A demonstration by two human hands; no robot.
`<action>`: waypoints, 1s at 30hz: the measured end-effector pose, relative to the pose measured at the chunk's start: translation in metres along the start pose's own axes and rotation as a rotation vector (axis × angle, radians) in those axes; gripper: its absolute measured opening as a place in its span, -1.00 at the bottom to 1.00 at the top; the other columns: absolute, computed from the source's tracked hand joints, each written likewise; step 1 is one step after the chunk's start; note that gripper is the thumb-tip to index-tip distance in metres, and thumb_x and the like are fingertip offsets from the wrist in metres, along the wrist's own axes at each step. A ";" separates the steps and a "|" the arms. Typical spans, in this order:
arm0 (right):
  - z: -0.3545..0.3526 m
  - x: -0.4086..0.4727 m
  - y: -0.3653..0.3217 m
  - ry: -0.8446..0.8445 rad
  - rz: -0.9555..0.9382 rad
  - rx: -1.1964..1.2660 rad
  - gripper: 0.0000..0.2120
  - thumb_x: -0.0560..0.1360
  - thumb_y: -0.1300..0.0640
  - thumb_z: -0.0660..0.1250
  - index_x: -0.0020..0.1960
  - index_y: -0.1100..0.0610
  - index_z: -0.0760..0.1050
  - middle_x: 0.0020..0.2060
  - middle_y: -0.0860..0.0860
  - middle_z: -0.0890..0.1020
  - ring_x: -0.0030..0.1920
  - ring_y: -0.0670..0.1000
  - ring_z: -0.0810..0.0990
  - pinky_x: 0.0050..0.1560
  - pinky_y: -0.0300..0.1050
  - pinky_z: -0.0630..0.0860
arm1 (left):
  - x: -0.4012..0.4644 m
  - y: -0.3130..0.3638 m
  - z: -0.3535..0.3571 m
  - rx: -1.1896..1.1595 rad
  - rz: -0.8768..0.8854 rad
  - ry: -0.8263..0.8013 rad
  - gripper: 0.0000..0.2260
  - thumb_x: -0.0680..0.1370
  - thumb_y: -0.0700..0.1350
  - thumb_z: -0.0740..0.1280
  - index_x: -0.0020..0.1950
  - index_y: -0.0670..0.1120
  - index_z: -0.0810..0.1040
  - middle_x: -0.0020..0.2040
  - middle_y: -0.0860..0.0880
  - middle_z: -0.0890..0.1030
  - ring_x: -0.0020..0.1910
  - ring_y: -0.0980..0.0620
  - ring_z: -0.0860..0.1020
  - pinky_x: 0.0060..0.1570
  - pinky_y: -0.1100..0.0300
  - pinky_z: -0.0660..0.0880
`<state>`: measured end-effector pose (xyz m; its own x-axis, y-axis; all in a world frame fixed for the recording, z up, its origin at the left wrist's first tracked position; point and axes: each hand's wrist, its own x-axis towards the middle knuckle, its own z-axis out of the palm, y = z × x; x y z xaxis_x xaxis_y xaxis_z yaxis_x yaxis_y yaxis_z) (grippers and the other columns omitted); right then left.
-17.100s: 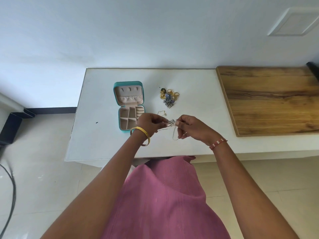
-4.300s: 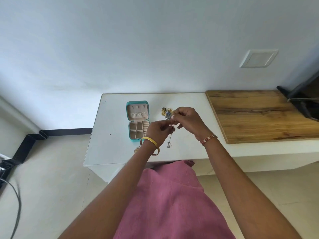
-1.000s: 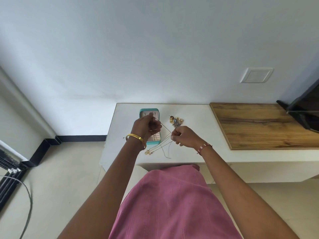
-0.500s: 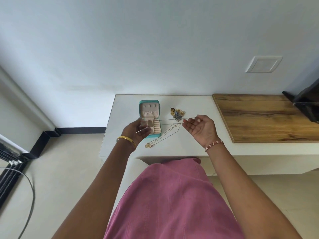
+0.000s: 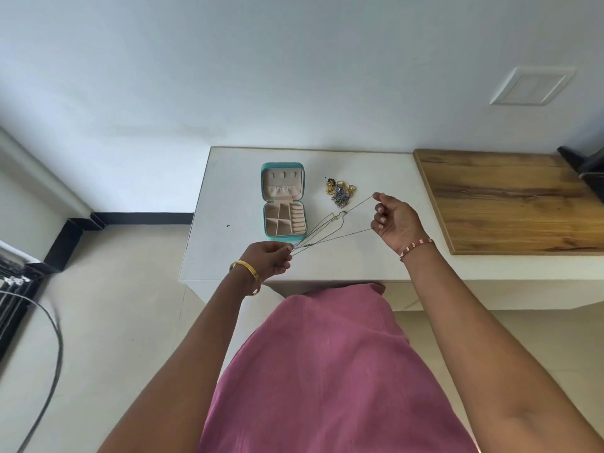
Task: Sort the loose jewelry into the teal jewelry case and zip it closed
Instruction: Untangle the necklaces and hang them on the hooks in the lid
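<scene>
Both hands held thin chains (image 5: pixel 330 228) taut above the table (image 5: pixel 228 256): left hand (image 5: pixel 269 258) pinching near the front edge, right hand (image 5: pixel 394 220) gripping. The open teal case (image 5: pixel 283 201) and loose jewelry (image 5: pixel 340 191) lay beyond them.

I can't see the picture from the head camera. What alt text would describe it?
A person's left hand and right hand stretch thin metal necklace chains above a white table. An open teal jewelry case sits there, with a pile of gold and blue jewelry to its right.
</scene>
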<state>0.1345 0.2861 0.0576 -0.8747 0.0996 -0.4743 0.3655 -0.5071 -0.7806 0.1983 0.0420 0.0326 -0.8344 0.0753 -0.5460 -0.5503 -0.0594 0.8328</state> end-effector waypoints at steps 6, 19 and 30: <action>-0.010 0.032 0.012 0.128 0.071 -0.192 -0.83 0.54 0.27 0.21 -0.20 0.22 0.50 -0.54 0.01 0.40 -0.64 -0.11 0.28 -0.56 -0.35 0.22 | 0.026 -0.017 -0.004 0.088 -0.044 0.036 -0.79 0.49 -0.32 0.31 0.11 -0.32 0.53 -0.28 -0.10 0.54 -0.54 0.21 0.51 -0.41 0.39 0.52; 0.005 0.101 0.039 0.156 0.102 -0.638 -0.76 0.52 0.35 0.21 -0.29 0.21 0.47 -0.44 0.11 0.42 -0.50 -0.03 0.32 -0.53 -0.29 0.37 | 0.071 -0.039 -0.014 0.445 0.004 0.290 -0.86 0.46 -0.25 0.36 -0.01 -0.20 0.64 -0.25 -0.11 0.61 -0.37 0.01 0.52 -0.07 0.16 0.55; 0.007 0.125 0.060 0.252 -0.007 -0.962 -0.72 0.46 0.30 0.33 -0.41 0.14 0.45 -0.49 0.08 0.48 -0.54 0.00 0.38 -0.51 -0.20 0.41 | 0.071 -0.045 -0.012 0.665 0.062 0.329 -0.88 0.44 -0.23 0.40 -0.05 -0.16 0.66 -0.22 0.01 0.56 -0.23 0.09 0.45 -0.23 0.46 0.26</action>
<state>0.0453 0.2625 -0.0454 -0.8253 0.3357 -0.4540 0.5608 0.3930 -0.7287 0.1635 0.0376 -0.0449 -0.8866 -0.2169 -0.4084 -0.4548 0.5687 0.6853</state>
